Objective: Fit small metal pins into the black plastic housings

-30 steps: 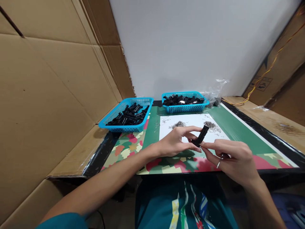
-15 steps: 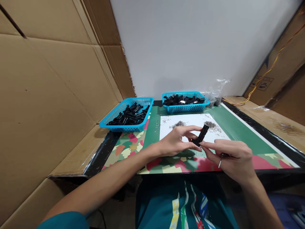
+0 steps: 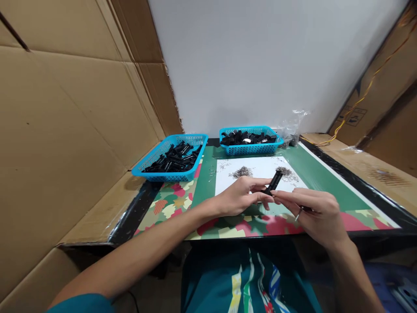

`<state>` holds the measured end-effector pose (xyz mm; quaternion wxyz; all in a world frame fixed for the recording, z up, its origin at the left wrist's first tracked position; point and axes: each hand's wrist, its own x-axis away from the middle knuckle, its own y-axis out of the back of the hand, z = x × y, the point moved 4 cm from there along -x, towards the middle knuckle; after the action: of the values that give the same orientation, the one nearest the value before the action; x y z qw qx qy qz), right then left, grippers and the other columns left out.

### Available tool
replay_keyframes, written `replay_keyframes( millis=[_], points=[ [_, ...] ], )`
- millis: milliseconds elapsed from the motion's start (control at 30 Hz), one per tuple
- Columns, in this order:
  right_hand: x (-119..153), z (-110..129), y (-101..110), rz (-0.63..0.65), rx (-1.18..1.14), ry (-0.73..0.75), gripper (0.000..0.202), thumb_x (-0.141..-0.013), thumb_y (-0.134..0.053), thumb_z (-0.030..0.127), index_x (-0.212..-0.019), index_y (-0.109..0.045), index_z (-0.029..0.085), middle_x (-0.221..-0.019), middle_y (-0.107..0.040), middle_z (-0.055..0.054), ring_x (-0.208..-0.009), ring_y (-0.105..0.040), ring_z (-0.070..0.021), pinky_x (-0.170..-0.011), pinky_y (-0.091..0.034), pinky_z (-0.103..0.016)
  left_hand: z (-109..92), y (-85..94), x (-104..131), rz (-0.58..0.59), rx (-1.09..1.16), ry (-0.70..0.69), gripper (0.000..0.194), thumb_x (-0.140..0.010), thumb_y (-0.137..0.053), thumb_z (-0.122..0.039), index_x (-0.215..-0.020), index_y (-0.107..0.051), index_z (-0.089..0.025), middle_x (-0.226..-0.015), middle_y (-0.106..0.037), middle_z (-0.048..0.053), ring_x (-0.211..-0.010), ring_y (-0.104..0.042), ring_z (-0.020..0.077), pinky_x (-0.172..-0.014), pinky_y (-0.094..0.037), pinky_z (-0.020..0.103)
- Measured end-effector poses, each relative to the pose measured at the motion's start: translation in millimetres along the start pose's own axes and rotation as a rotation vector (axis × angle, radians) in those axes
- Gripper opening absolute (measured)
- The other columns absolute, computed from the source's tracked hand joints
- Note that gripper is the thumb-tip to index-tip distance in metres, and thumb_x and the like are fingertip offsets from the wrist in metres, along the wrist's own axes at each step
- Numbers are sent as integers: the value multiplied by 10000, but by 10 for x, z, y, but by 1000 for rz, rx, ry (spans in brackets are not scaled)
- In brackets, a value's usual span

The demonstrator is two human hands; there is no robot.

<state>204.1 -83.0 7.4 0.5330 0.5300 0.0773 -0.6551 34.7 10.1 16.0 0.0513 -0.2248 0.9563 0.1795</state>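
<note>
Between the fingers of my left hand (image 3: 245,196) is a black plastic part (image 3: 275,181), tilted up and to the right. My right hand (image 3: 314,209) is closed, its thumb and index fingertips pinched against the lower end of that part. Whatever tiny piece may sit in that pinch is hidden. A slim silvery object (image 3: 299,214) pokes out between the right hand's curled fingers. Just beyond the hands lies a white sheet (image 3: 260,164) with a pile of small metal pieces (image 3: 243,172) on its left and another pile (image 3: 284,171) on its right.
At the back left stands a blue basket (image 3: 172,177) of black plastic parts. Another blue basket (image 3: 252,150), also filled with black parts, stands against the white wall, with a clear plastic bag (image 3: 291,132) beside it. Cardboard walls (image 3: 71,113) enclose the left side.
The black part has turned slightly in my left hand, and its lower end is now more covered by fingers. My right fingertips have shifted slightly along it. The view has moved a little.
</note>
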Motion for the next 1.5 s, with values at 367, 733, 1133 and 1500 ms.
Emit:
replay_keyframes(
  millis=[367, 733, 1133, 1500],
  points=[
    [-45, -135, 60, 16, 101, -83, 207, -983, -682, 116, -990, -838, 253, -846, -845, -40, -701, -769, -184, -656, -548, -287, -33, 31, -26, -107, -315, -31, 381, -1072, -591, -450, -1346, -720, -219, -1195, -792, 65, -972, -695, 198, -851, -490, 273],
    [-61, -338, -24, 205, 251, -301, 249, -1057, -627, 338, -1202, -797, 230, -810, -732, -29, -652, -654, -183, -635, -507, -292, 165, 28, -42, -317, -388, 37, 176, -1019, -680, -350, -1043, -726, -182, -984, -786, 38, -887, -724, 197, -765, -490, 276],
    [-131, -362, 137, -47, 434, -239, 232, -1071, -589, 309, -1011, -790, 211, -1031, -697, -100, -897, -658, -244, -812, -525, -391, 200, -20, -40, -277, -626, 19, 216, -987, -725, -345, -1094, -818, -181, -873, -805, 51, -740, -707, 203, -740, -464, 292],
    [-235, -252, -156, 11, -38, -543, 266, -1005, -671, 414, -824, -651, 220, -715, -708, -5, -659, -670, -183, -647, -484, -286, 246, -58, -36, -268, -824, -21, 149, -974, -714, -262, -1068, -819, -214, -894, -797, 50, -829, -739, 230, -769, -486, 300]
  ],
)
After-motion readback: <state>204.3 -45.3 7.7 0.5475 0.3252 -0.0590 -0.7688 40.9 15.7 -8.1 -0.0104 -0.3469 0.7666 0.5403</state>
